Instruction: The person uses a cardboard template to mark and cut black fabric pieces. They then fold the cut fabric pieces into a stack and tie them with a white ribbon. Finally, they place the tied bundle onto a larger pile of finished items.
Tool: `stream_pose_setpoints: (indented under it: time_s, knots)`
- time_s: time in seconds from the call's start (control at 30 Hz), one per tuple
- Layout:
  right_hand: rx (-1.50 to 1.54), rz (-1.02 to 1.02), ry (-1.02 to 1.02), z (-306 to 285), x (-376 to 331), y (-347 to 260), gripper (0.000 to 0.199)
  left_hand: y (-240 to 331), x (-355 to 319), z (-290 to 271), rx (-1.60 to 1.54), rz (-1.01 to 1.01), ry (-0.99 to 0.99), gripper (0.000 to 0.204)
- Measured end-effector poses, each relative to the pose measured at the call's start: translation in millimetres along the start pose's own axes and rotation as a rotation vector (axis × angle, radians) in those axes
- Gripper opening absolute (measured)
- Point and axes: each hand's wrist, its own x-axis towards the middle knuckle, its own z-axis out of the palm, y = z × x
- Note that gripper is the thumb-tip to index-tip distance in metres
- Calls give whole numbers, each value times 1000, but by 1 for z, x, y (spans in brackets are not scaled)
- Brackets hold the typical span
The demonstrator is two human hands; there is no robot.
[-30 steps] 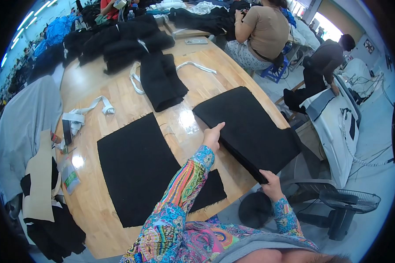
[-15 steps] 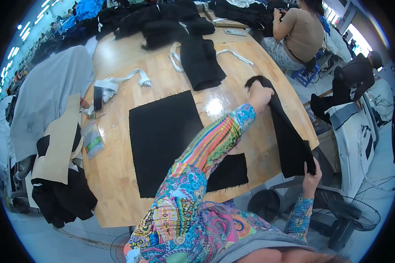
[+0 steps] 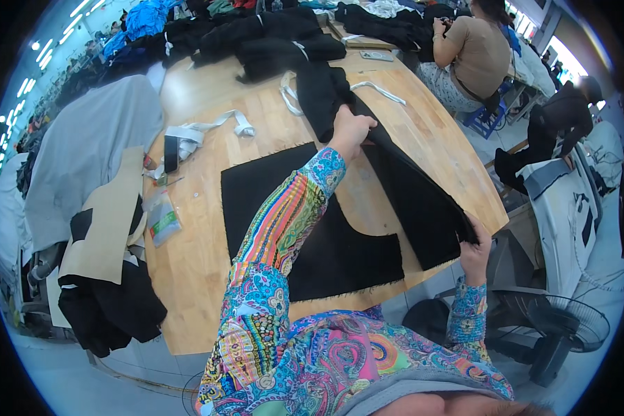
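Note:
My left hand (image 3: 352,130) is closed on the far end of a long black fabric piece (image 3: 416,197), beside a folded black fabric stack (image 3: 320,97). At the table's right edge my right hand (image 3: 475,251) grips the near end of the same piece, fingers partly hidden under it. The piece stretches slantwise between both hands. Left of it a larger black cut panel (image 3: 312,256) with frayed edges and a curved cutout lies flat on the wooden table (image 3: 194,277); my left sleeve covers part of it.
White tape (image 3: 208,127) and a small plastic bag (image 3: 162,220) lie on the left. A beige pattern piece (image 3: 107,229) rests over black fabric at the left edge. Black bundles (image 3: 270,52) line the far side. A fan (image 3: 555,326) stands lower right; co-workers (image 3: 471,55) are beyond.
My left hand has moved left with the far end of the black fabric piece, reaching the folded stack. My right hand has shifted slightly left and up with the near end.

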Motion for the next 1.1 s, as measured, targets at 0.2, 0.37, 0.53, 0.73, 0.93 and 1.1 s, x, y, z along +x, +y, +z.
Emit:
stream_pose_setpoints:
  time_s: [0.2, 0.37, 0.53, 0.73, 0.93, 1.1]
  knots:
    - [-388, -486, -339, 72, 5, -115, 50, 47, -34, -96, -99, 36, -79, 39]
    - [-72, -567, -715, 199, -35, -96, 56, 26, -72, -230, -36, 41, -126, 35]
    - [-305, -696, -950, 281, -92, -17, 62, -101, -85, -353, 78, -50, 210, 44]
    - [-319, -499, -818, 230, -69, -11, 55, -108, -115, -355, -25, -24, 255, 52]
    - [-756, 308, -102, 86, -35, 132, 48, -100, -203, -334, 30, -267, 170, 68]
    - [-530, 501, -301, 100, -9, 116, 42, -113, -234, -304, 497, 93, 205, 79]
